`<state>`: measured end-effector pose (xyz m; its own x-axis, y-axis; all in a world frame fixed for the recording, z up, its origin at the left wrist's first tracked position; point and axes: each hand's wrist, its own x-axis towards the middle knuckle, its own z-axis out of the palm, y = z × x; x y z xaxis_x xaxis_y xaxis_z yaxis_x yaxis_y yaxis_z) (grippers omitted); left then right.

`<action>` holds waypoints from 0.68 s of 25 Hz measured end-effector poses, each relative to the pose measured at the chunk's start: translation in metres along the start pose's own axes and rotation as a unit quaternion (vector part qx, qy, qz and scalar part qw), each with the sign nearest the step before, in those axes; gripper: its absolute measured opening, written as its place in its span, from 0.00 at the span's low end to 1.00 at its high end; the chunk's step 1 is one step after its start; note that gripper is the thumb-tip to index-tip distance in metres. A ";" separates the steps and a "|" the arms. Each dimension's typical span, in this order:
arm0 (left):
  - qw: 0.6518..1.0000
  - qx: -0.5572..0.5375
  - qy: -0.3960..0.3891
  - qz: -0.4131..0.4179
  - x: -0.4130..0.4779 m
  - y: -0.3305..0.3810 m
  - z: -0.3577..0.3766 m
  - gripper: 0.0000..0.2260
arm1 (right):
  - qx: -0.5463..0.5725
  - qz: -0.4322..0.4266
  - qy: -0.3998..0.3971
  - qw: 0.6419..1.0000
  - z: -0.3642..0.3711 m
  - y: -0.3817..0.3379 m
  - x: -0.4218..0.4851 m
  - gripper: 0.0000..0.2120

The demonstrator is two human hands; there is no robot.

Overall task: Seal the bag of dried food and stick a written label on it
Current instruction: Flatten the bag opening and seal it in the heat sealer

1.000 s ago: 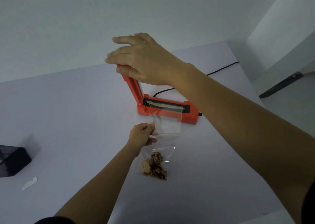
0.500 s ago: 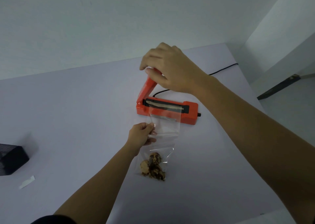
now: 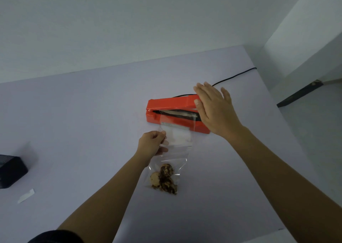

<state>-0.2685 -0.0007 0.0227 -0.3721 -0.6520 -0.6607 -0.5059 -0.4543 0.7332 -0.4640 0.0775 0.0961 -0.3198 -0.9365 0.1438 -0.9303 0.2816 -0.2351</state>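
One orange heat sealer (image 3: 172,104) sits on the table (image 3: 92,131). One clear bag (image 3: 175,146) of dried food (image 3: 164,180) lies before it, mouth across the sealing bar. The left hand (image 3: 151,144) pinches the bag's left edge. The right hand (image 3: 212,109), fingers straight and slightly spread, rests on the sealer's arm, now lowered almost flat from half-raised. One paper label (image 3: 26,196) lies far left.

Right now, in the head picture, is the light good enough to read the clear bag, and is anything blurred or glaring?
Head view: the light is dim, even and bluish, with soft shadows; the clear bag shows a pale sheen beside the left hand, but its edges are readable; the dried food and red sealer look sharp; the wide lens slants the wall corner.
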 end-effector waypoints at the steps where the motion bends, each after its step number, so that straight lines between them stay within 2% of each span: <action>1: 1.000 -0.002 0.000 0.000 0.000 0.000 0.000 0.11 | -0.026 0.010 -0.012 1.000 0.005 0.004 -0.004 0.27; 5: 1.000 -0.008 0.000 0.001 -0.001 0.000 -0.002 0.11 | -0.083 0.020 -0.056 0.995 0.020 0.015 -0.012 0.29; 12: 1.000 -0.008 0.003 -0.001 -0.002 0.000 -0.003 0.11 | -0.016 0.058 -0.106 0.993 0.038 0.020 -0.019 0.28; 17: 1.000 -0.002 0.006 -0.005 -0.001 -0.001 -0.004 0.11 | -0.011 0.073 -0.126 0.989 0.049 0.025 -0.022 0.25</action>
<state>-0.2652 -0.0019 0.0232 -0.3576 -0.6539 -0.6667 -0.5075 -0.4632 0.7265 -0.4712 0.0943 0.0397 -0.3997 -0.9067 -0.1343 -0.8818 0.4204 -0.2138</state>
